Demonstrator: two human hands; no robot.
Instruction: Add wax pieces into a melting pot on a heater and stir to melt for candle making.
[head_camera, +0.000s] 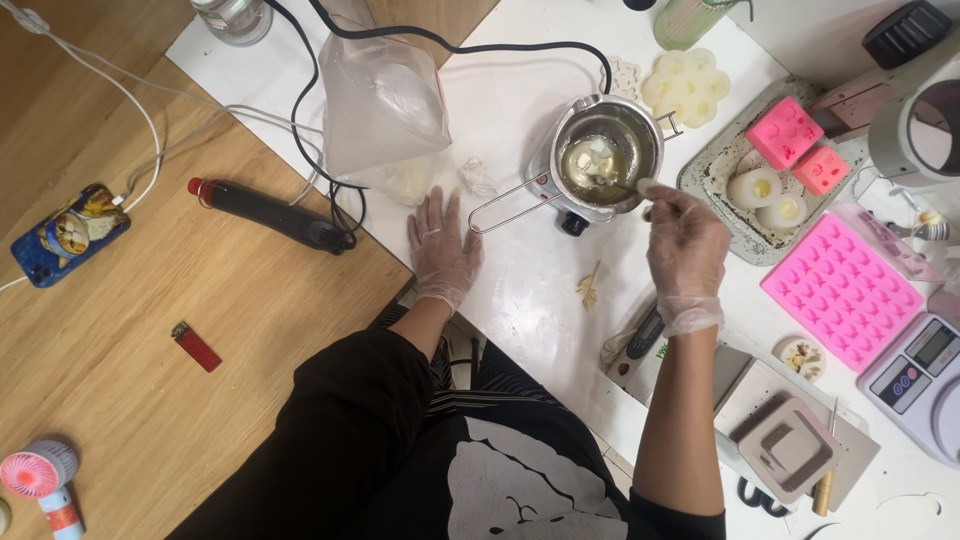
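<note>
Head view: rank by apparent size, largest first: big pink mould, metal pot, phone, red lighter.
1. Big pink mould
2. Metal pot, bowl only; counting its wire handle, it looks about as large as the mould
3. Phone
4. Red lighter

The right hand stirs in the pot; the left hand lies flat on the table.

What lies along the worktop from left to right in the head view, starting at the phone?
Phone → red lighter → black heat tool → left hand → metal melting pot → right hand → pink silicone mould → digital scale.

kitchen scale (925, 375) cut off, scissors (760, 497) half hidden
</note>
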